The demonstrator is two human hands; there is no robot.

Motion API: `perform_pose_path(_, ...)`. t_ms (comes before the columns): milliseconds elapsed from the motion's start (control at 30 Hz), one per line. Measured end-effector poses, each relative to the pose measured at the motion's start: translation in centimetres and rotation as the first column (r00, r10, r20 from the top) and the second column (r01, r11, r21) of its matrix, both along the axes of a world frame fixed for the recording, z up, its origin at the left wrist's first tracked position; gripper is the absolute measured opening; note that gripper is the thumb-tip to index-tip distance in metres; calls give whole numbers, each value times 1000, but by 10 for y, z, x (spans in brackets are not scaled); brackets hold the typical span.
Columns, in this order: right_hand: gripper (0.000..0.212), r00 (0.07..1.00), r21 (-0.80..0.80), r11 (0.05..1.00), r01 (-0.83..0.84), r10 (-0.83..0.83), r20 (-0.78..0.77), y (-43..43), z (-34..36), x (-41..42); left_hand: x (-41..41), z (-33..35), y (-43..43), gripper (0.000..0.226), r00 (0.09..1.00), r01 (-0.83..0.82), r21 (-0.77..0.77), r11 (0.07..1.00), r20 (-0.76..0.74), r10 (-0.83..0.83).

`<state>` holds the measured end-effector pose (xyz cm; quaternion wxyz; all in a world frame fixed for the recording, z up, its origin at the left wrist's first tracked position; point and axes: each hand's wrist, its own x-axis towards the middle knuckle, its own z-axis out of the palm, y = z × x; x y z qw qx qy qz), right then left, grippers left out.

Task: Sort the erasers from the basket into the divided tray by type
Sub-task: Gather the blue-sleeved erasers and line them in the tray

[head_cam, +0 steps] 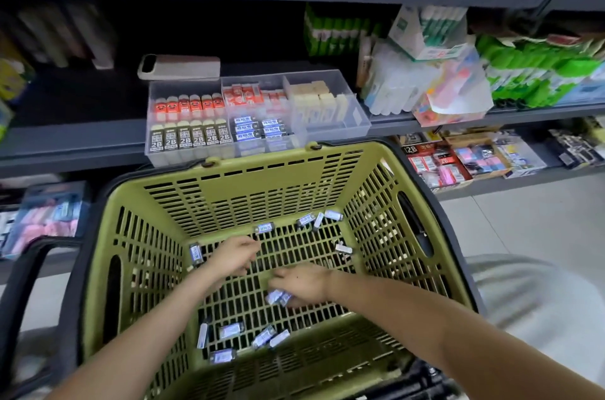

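"2b" reads on the black-sleeve erasers [186,139] in the front-left cell of the clear divided tray [358,119], which sits on a grey shelf [82,141] at 12 o'clock from the basket. behind them are red-sleeve erasers [190,106]; their print is too blurred to read. mid cell holds blue-label ones w/ chinese text, not legible. cream erasers [314,98] are in the right cell. "12b" shows on a box [411,149] at 2 o'clock, lower shelf.

green basket [108,219]: blue-white erasers [230,331] lie loose on its slotted floor, mostly at 6 and 1 o'clock; label txt too small to read. right hand [302,283] has fingers curled round a couple of them, near centre. left hand [235,257] at approx 10 o'clock of the floor, fingers bunched and pointing down; can't tell if they hold anything.

pale tiled floor [523,222] at 3 o'clock. shop shelves w/ stationery all round, edges blurred.
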<state>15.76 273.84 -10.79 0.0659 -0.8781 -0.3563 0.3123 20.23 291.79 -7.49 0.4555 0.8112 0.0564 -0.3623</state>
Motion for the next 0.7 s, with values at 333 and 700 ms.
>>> perform_pose_path(333,16,694,245,652,717,-699,-173,-19,-1,18,-7,-37,-32,27,995,9,200,980,99,-29)
perform_pose_path(700,24,332,322,396,860,-913,236,-70,-3,44,7,-70,-31,57,609,145,637,757,545,-576)
